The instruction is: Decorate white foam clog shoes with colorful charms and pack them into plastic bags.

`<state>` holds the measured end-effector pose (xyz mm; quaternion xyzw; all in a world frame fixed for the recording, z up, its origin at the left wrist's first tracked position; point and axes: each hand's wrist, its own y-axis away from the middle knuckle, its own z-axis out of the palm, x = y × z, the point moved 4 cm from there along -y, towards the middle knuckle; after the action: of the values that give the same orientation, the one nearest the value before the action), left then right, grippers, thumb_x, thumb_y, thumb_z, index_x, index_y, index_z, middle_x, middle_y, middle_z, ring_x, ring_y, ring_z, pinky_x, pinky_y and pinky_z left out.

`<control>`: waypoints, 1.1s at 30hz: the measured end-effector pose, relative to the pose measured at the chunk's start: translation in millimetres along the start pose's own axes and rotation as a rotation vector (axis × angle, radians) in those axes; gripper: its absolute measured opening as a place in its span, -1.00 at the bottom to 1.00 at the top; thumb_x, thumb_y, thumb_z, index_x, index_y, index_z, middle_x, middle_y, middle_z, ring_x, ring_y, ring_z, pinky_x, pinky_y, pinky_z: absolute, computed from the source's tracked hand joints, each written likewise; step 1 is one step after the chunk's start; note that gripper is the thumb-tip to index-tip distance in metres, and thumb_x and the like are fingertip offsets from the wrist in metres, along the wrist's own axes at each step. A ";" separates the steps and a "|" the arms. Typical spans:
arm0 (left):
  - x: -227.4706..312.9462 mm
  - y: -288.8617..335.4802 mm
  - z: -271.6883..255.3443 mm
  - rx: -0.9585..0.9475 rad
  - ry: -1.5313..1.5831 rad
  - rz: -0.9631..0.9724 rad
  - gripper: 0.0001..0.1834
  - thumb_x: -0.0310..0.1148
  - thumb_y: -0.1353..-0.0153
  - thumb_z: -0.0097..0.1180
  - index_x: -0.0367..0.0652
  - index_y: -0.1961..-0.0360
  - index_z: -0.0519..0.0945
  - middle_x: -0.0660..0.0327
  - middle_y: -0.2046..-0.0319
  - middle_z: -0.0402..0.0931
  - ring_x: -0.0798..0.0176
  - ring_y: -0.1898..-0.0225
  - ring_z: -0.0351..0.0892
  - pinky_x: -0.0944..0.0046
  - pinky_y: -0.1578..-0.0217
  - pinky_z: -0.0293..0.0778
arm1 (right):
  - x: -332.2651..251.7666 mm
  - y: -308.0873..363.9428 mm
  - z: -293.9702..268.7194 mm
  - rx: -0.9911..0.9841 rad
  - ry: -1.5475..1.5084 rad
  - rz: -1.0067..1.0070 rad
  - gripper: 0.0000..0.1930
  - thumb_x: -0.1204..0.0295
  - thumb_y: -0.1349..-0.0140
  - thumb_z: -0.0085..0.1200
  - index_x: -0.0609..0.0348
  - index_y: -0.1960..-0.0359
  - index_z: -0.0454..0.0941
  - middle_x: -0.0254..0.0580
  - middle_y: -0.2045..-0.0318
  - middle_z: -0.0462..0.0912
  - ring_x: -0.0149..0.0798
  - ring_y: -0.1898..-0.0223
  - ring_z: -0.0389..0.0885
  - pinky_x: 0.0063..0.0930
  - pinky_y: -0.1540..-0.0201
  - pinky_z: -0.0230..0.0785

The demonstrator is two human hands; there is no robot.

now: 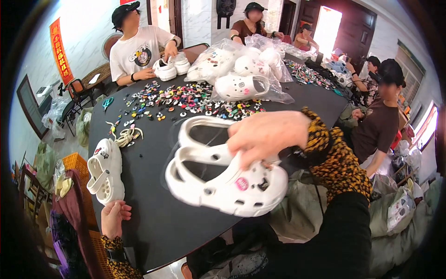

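Note:
My right hand (267, 137) grips a pair of white clogs (218, 195) above the near part of the dark table. The nearer clog carries a pink round charm and a black charm on its vented toe; its mate is partly covered behind it. A faint clear outline shows round their heels, too blurred to name. At the table's left edge, my left hand (116, 217) has its fingers curled at the near end of another white clog (108, 172), which has charms on its far end. Just beyond that clog lies a bundle of cream cord (126, 136).
Loose colourful shoe charms (172, 96) spread across the table's middle. Clear bags of white clogs (241, 86) stand behind them. Teal scissors (108, 102) lie at the left. Several people sit round the table; one handles white shoes (165, 69). An orange crate (76, 165) stands beside the left edge.

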<state>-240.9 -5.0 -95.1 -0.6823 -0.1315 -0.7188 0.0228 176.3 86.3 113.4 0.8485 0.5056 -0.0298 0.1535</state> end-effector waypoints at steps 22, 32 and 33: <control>-5.3 -0.1 -4.5 0.018 0.016 0.013 -0.77 -0.30 -0.32 -0.07 -0.26 0.28 0.52 0.09 0.47 0.58 0.29 0.57 0.52 0.32 0.52 0.48 | 336.1 170.7 48.7 0.962 0.077 0.849 -0.68 0.30 0.01 0.13 0.14 0.19 0.62 0.02 0.13 0.56 -0.02 0.03 0.51 -0.25 -0.03 0.36; -17.1 -6.1 -22.4 -0.002 -0.065 0.000 -0.75 -0.30 -0.34 -0.11 -0.29 0.22 0.49 0.07 0.43 0.54 0.29 0.52 0.51 0.30 0.49 0.47 | 319.7 49.3 65.1 0.822 0.023 0.867 -0.70 0.29 0.02 0.11 0.08 0.22 0.63 -0.05 0.16 0.56 0.05 0.04 0.52 -0.09 -0.03 0.36; -20.5 -9.1 -23.9 -0.046 -0.060 -0.023 -0.72 -0.29 -0.34 -0.12 -0.31 0.13 0.48 0.03 0.32 0.56 0.29 0.47 0.53 0.30 0.45 0.47 | 329.0 41.6 68.5 0.836 0.077 0.803 -0.69 0.32 0.01 0.10 0.11 0.19 0.60 -0.02 0.15 0.56 0.06 0.05 0.52 -0.10 -0.02 0.36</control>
<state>-264.8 -4.5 -117.6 -0.7024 -0.1234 -0.7010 -0.0054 379.8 327.3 -9.9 0.9629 0.0945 -0.1353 -0.2136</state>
